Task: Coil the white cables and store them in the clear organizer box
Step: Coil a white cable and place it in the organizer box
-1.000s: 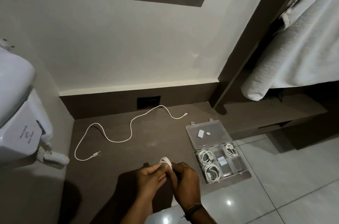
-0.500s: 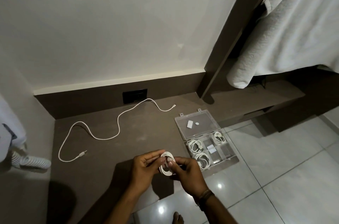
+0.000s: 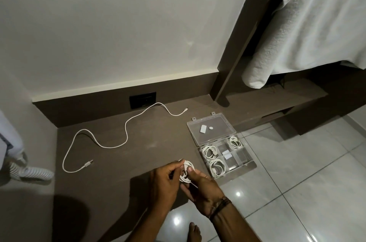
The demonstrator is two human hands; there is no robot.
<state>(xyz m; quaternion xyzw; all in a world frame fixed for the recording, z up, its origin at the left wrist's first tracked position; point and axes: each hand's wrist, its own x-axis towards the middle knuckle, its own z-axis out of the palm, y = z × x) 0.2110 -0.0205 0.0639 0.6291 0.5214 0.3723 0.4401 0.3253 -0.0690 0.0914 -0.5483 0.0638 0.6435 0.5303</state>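
The room was dim and evenly grey, the picture soft with slight noise in the darker areas. Light came from overhead: two small bright glare spots sat on the glossy floor tiles near the person. A broad dark shadow spread over the brown counter at the near left, and a frame above cast a hard-edged shadow band on the far wall. The white towel at far right was the brightest area. Straight lines bowed outward at the edges from the wide-angle lens.
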